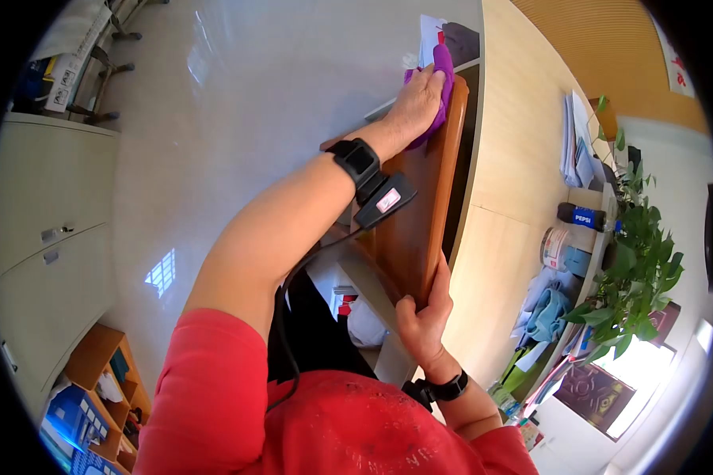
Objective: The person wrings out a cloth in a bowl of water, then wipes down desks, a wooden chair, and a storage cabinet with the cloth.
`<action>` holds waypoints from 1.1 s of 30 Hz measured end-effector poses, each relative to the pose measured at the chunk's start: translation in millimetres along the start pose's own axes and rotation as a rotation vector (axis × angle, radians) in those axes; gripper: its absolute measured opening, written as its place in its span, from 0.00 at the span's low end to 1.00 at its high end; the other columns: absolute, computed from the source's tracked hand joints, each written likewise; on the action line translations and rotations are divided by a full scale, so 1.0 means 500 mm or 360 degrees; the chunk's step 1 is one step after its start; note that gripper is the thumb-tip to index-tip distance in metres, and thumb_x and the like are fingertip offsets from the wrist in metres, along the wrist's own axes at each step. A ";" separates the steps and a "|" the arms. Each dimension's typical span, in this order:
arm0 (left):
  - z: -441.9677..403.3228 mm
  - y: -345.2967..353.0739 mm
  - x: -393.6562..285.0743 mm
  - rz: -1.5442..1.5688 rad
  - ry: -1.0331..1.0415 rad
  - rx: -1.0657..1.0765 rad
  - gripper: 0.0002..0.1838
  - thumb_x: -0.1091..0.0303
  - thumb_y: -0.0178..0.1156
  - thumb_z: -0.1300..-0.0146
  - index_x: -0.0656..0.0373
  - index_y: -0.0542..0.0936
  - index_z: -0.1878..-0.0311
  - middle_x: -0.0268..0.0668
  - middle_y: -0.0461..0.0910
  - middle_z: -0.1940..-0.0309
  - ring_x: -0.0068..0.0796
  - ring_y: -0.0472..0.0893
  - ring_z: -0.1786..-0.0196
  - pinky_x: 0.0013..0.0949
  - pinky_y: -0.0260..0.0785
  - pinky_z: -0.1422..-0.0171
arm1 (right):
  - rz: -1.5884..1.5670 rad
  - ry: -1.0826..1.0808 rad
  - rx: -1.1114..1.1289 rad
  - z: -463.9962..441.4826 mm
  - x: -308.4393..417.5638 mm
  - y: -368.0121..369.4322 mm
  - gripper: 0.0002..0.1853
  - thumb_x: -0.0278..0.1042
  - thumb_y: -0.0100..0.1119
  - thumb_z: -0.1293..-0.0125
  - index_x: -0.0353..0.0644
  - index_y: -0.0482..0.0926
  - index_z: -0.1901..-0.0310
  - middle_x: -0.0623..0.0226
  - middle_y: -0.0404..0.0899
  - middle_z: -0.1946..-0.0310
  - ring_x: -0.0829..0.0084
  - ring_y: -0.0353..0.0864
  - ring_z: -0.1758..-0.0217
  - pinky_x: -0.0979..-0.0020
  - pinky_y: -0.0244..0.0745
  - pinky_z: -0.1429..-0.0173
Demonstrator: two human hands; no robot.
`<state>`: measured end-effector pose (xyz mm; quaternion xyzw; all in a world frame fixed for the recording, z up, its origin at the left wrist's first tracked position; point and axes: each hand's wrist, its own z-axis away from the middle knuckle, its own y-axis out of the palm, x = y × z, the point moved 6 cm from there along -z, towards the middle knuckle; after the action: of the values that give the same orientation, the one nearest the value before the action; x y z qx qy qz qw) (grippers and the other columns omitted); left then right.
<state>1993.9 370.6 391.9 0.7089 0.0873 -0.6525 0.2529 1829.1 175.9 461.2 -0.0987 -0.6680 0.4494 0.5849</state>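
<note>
My left hand [416, 107] is closed over a purple cloth [444, 91], which lies against the far end of a glossy brown wooden panel [420, 182]. This panel stands along the side of a pale wooden desk [491, 182], a dark gap showing between them. At the panel's near end, my right hand [426, 324] grips its edge, thumb on one side and fingers on the other. A black wristband [360, 162] with a cabled device sits on my left wrist, and another black band [451, 386] circles my right wrist.
Papers [578, 146], a Pepsi bottle [582, 216], a light blue cloth [548, 315] and a leafy plant [638, 261] line the desk's far side. Pale cabinets [51, 206] and an orange-brown shelf [107, 372] stand at the left, across a shiny floor [190, 158].
</note>
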 end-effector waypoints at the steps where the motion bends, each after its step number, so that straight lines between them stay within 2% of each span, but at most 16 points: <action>1: -0.006 0.002 0.013 0.0086 0.0044 0.0009 0.24 0.57 0.36 0.31 0.67 0.67 0.42 0.59 0.69 0.46 0.57 0.63 0.38 0.45 0.54 0.35 | -0.0012 0.0006 0.0013 -0.001 0.000 -0.001 0.39 0.17 0.43 0.56 0.33 0.54 0.34 0.43 0.72 0.52 0.51 0.77 0.50 0.66 0.70 0.45; 3: -0.023 0.008 0.094 0.0250 0.0133 0.0044 0.24 0.57 0.36 0.30 0.67 0.67 0.42 0.58 0.68 0.45 0.56 0.63 0.38 0.44 0.54 0.35 | -0.0045 0.0026 0.0024 -0.001 0.003 0.001 0.39 0.17 0.41 0.56 0.33 0.54 0.34 0.43 0.72 0.51 0.51 0.76 0.49 0.66 0.69 0.44; 4: -0.025 0.006 0.163 0.0074 0.0063 -0.0039 0.25 0.55 0.35 0.30 0.66 0.66 0.41 0.58 0.68 0.44 0.55 0.62 0.37 0.44 0.53 0.34 | -0.0058 0.0063 0.0047 0.000 -0.001 0.003 0.39 0.17 0.41 0.57 0.32 0.54 0.35 0.44 0.71 0.50 0.52 0.75 0.47 0.66 0.68 0.43; 7: -0.008 -0.014 0.351 -0.0032 -0.0123 -0.0024 0.24 0.58 0.39 0.31 0.66 0.64 0.39 0.58 0.68 0.44 0.56 0.63 0.38 0.45 0.52 0.33 | 0.0045 0.0018 0.0043 0.002 0.000 0.001 0.40 0.18 0.42 0.57 0.30 0.54 0.35 0.45 0.71 0.49 0.52 0.75 0.47 0.67 0.68 0.43; 10: 0.044 -0.001 0.451 -0.0341 0.0072 -0.0365 0.23 0.62 0.44 0.32 0.68 0.63 0.39 0.59 0.69 0.45 0.58 0.67 0.42 0.46 0.55 0.34 | 0.0094 -0.0021 0.0050 0.000 -0.006 -0.002 0.41 0.18 0.43 0.58 0.29 0.53 0.35 0.44 0.71 0.48 0.52 0.75 0.47 0.67 0.68 0.43; 13: 0.120 0.003 0.432 -0.0305 -0.0337 -0.0087 0.24 0.66 0.47 0.34 0.68 0.61 0.38 0.58 0.68 0.44 0.57 0.67 0.42 0.45 0.58 0.35 | 0.0086 0.0006 0.0066 0.012 -0.012 -0.004 0.41 0.18 0.44 0.58 0.27 0.53 0.35 0.43 0.70 0.48 0.53 0.76 0.47 0.67 0.70 0.45; 15: 0.228 0.007 0.416 -0.0459 -0.0007 -0.0173 0.24 0.67 0.48 0.34 0.68 0.61 0.38 0.57 0.68 0.45 0.55 0.67 0.40 0.43 0.60 0.37 | 0.0107 -0.0006 0.0071 0.010 -0.010 -0.004 0.41 0.18 0.45 0.58 0.27 0.53 0.35 0.43 0.70 0.48 0.52 0.76 0.48 0.67 0.70 0.45; 17: 0.376 0.035 0.426 -0.0265 -0.0269 -0.0009 0.28 0.73 0.46 0.34 0.67 0.51 0.33 0.53 0.59 0.36 0.50 0.55 0.30 0.37 0.45 0.27 | 0.0054 -0.0064 0.0091 0.010 -0.012 -0.002 0.41 0.18 0.45 0.57 0.27 0.50 0.34 0.44 0.70 0.48 0.55 0.76 0.47 0.67 0.70 0.45; 19: 0.485 0.054 0.394 -0.0185 -0.0612 0.0045 0.27 0.73 0.46 0.34 0.68 0.53 0.33 0.54 0.60 0.37 0.52 0.58 0.32 0.38 0.49 0.29 | 0.0031 -0.0071 0.0126 0.009 -0.013 -0.002 0.42 0.18 0.44 0.57 0.27 0.49 0.34 0.45 0.70 0.48 0.56 0.76 0.47 0.67 0.70 0.45; 22: 0.463 0.056 0.402 -0.0286 -0.0573 -0.0358 0.14 0.67 0.49 0.34 0.67 0.67 0.51 0.59 0.72 0.56 0.59 0.72 0.52 0.47 0.64 0.47 | 0.0063 -0.0079 0.0162 0.007 -0.007 -0.003 0.42 0.18 0.44 0.56 0.27 0.48 0.34 0.46 0.71 0.48 0.58 0.76 0.47 0.67 0.69 0.44; 23: 0.440 0.052 0.401 -0.0399 -0.0540 -0.0397 0.14 0.66 0.49 0.33 0.67 0.68 0.53 0.59 0.72 0.58 0.59 0.72 0.55 0.48 0.64 0.50 | 0.0079 -0.0071 0.0168 0.009 -0.008 -0.005 0.42 0.18 0.44 0.56 0.27 0.48 0.34 0.46 0.71 0.49 0.57 0.76 0.47 0.67 0.69 0.43; 25: 0.342 0.032 0.400 -0.0477 -0.0438 -0.0441 0.15 0.63 0.49 0.33 0.68 0.68 0.55 0.59 0.73 0.61 0.60 0.72 0.58 0.50 0.65 0.53 | 0.0141 -0.0027 0.0165 0.011 -0.011 -0.007 0.41 0.20 0.45 0.56 0.27 0.49 0.34 0.45 0.72 0.50 0.57 0.76 0.48 0.67 0.69 0.44; 27: 0.223 0.009 0.395 -0.0428 -0.0111 -0.0496 0.17 0.59 0.48 0.33 0.67 0.68 0.55 0.61 0.74 0.63 0.63 0.73 0.59 0.54 0.65 0.55 | 0.0201 -0.0003 0.0128 0.013 -0.015 -0.006 0.41 0.20 0.45 0.56 0.27 0.49 0.34 0.45 0.72 0.50 0.56 0.77 0.49 0.66 0.70 0.45; 29: 0.127 0.003 0.434 -0.0423 -0.0300 -0.0213 0.18 0.57 0.48 0.33 0.66 0.68 0.56 0.63 0.74 0.62 0.64 0.73 0.57 0.54 0.65 0.54 | 0.0238 -0.0005 0.0105 0.011 -0.011 -0.007 0.41 0.21 0.46 0.56 0.27 0.50 0.34 0.45 0.73 0.52 0.55 0.78 0.50 0.66 0.70 0.46; 32: 0.118 -0.003 0.425 -0.0422 -0.0536 -0.0214 0.18 0.57 0.49 0.33 0.66 0.67 0.56 0.65 0.74 0.60 0.65 0.73 0.56 0.53 0.65 0.53 | 0.0261 0.0007 0.0082 0.016 -0.012 -0.007 0.40 0.21 0.46 0.55 0.27 0.50 0.35 0.46 0.75 0.54 0.57 0.78 0.50 0.66 0.69 0.45; 33: 0.142 0.000 0.429 -0.0369 -0.0521 -0.0225 0.18 0.58 0.49 0.33 0.66 0.67 0.56 0.64 0.74 0.60 0.65 0.73 0.56 0.53 0.65 0.53 | 0.0275 0.0004 0.0077 0.015 -0.009 -0.007 0.40 0.22 0.46 0.55 0.27 0.50 0.35 0.46 0.75 0.54 0.57 0.78 0.50 0.66 0.70 0.45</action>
<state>1960.0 292.9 182.6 0.5591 0.1716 -0.7760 0.2360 1825.2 167.1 461.1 -0.1423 -0.6452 0.5143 0.5469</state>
